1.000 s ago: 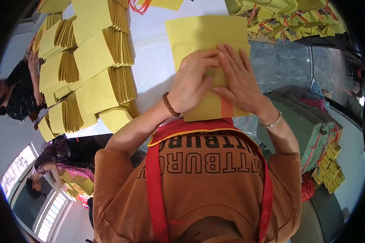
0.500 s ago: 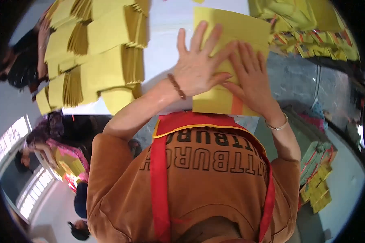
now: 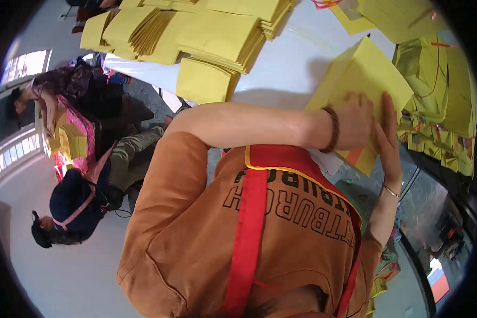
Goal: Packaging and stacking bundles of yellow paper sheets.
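A yellow paper piece with an orange strip at its near end lies at the table's right front, turned at a slant; whether it is one folded sheet or several is unclear. My left hand, a dark bead bracelet at its wrist, rests on the paper with its fingers curled in. What those fingers hold, if anything, is hidden. Along the paper's right side, my right hand has its fingers stretched out straight and touching it. A bangle circles that wrist.
Stacks of folded yellow paper cover the white table at the left. More yellow pieces with red strings are piled at the right. One person sits at the lower left, another beyond, by yellow stacks.
My view has turned, and the paper now lies slanted farther right. My left hand has gone from spread fingers to curled ones. My right hand has shifted to the paper's right side.
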Demonstrator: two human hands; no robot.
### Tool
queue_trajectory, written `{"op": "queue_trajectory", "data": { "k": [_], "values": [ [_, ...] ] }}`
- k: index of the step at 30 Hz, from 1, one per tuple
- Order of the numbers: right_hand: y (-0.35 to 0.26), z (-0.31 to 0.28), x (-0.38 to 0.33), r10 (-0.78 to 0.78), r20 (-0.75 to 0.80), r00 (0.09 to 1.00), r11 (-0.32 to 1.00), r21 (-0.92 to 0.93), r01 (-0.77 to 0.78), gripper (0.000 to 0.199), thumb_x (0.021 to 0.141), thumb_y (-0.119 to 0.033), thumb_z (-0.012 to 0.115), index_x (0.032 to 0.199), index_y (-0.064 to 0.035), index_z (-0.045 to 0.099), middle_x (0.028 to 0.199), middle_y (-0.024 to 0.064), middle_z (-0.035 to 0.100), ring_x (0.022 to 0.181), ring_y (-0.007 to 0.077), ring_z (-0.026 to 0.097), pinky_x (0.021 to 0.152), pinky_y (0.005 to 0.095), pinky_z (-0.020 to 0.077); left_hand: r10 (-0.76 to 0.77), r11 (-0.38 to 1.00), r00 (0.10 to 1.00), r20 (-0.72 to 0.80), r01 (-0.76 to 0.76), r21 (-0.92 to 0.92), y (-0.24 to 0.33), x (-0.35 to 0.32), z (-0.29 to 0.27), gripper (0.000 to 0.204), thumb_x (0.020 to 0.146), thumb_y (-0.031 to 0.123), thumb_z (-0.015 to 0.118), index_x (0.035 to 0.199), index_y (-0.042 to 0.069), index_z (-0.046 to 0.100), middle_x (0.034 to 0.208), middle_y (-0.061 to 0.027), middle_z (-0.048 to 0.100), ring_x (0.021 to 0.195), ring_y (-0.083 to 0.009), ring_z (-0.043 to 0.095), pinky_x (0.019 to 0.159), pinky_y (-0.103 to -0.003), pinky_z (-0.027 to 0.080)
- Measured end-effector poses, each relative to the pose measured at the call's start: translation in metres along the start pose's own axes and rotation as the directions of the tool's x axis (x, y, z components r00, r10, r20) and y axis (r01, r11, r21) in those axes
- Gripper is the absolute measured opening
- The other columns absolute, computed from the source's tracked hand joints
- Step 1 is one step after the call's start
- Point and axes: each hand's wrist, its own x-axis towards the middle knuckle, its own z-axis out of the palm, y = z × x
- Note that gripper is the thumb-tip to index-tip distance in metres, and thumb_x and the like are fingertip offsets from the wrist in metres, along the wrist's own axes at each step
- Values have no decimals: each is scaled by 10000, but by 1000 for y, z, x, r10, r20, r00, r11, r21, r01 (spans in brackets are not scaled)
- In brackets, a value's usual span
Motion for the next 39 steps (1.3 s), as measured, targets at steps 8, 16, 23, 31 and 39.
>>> {"op": "queue_trajectory", "data": {
  "k": [8, 16, 23, 31, 39],
  "values": [
    [7, -12, 1, 39, -328, 944, 909, 404, 103, 556, 957, -316, 331, 1431, -77, 165, 1447, 167, 249, 1341, 291, 252, 1079, 393, 186, 45, 995, 968, -246, -21, 102, 22, 23, 20, 290, 741, 278, 567, 737, 6, 668, 764, -107, 546, 750, -343, 554, 570, -499, 442],
    [-17, -22, -11, -68, -621, 781, 863, 356, 358, 538, 967, -395, 307, 1405, -91, 241, 1408, 208, 282, 1290, 354, 322, 1062, 447, 258, -123, 991, 816, -565, 73, -111, -3, -19, -23, 215, 695, 217, 584, 883, 138, 652, 742, -33, 552, 695, -209, 539, 580, -357, 443],
    [12, -42, -32, 4, -634, 773, 900, 338, 274, 527, 969, -393, 317, 1343, -22, 340, 1308, 185, 414, 1178, 291, 451, 991, 401, 364, -408, 629, 888, -209, 108, -770, -87, -242, -56, 335, 833, 104, 478, 1137, 12, 583, 1115, -153, 601, 970, -297, 584, 828, -357, 453],
    [32, -31, -18, 113, -600, 792, 910, 383, 160, 480, 977, -341, 342, 1297, 14, 388, 1220, 156, 504, 1141, 235, 484, 949, 358, 381, -489, 852, 801, -345, 524, 8, -108, -295, 64, 500, 722, -4, 518, 1188, 171, 574, 1143, -63, 586, 1042, -239, 545, 870, -361, 413],
    [30, -19, -22, 121, -590, 799, 945, 314, 89, 436, 976, -298, 369, 1274, 15, 431, 1170, 135, 553, 1103, 203, 517, 922, 341, 399, -481, 843, 836, -265, 524, 123, -118, -304, 109, 491, 746, 86, 521, 1212, 240, 544, 1192, -40, 544, 1083, -218, 511, 883, -377, 394]
  ]
}}
